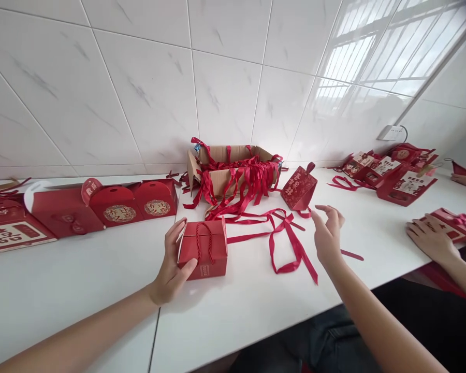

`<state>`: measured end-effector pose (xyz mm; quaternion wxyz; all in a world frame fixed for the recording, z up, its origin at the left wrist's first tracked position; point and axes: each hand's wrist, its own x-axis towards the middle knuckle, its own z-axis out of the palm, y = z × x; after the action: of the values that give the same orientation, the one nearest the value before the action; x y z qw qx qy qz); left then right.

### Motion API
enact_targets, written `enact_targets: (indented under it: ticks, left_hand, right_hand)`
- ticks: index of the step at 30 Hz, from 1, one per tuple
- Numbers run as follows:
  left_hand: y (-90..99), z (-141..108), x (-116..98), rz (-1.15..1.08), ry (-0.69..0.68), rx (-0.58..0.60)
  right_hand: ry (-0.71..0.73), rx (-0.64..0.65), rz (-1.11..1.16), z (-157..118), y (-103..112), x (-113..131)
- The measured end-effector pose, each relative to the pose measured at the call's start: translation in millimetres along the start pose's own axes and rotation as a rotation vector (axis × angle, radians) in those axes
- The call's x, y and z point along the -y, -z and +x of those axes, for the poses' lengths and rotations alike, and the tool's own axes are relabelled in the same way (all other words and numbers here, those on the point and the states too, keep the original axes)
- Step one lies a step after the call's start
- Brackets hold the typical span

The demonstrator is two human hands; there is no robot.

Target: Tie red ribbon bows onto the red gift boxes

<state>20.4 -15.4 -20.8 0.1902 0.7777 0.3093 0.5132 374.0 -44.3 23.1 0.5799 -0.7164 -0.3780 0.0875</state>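
My left hand (174, 269) grips the left side of a small red gift box (213, 264), with its thumb on the front edge. Two twisted red rope handles (204, 243) lie over the top of this box. To the right, my right hand (328, 230) is raised with thumb and fingers apart and nothing between them. Just beyond it stands a wedge-shaped red box (300, 187) with a ribbon loop on top. Between my hands a loose red ribbon (289, 267) lies in a loop on the white table (233, 316).
A cardboard box (221, 182) overflowing with red ribbons stands against the tiled wall. A row of red boxes (118, 207) lines the left side. More red boxes (406, 178) are grouped at the back right. A co-worker's hand (431, 241) rests on a ribboned box (456, 225).
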Motion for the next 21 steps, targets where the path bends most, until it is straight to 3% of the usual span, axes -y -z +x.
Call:
enact_targets:
  ticks: [5,8,13,21]
  left_hand:
    - [4.6,-3.2,2.8,-0.028,0.09,0.115]
    - [8.1,-4.1,4.3,-0.161,0.197,0.209]
    - [10.7,-5.5,7.5,-0.307,0.305,0.24]
    - [5.7,-10.7,1.8,-0.338,0.297,0.153]
  right_hand:
    - [0.202,-0.007,0.018,21.0,-61.8,-4.2]
    - [0.283,0.022,0.032,14.3,-81.8,-19.0]
    - [0.395,0.157,0.024,-0.4,-78.9,-26.5]
    - [0.255,0.116,0.041,17.0,-65.7,-31.1]
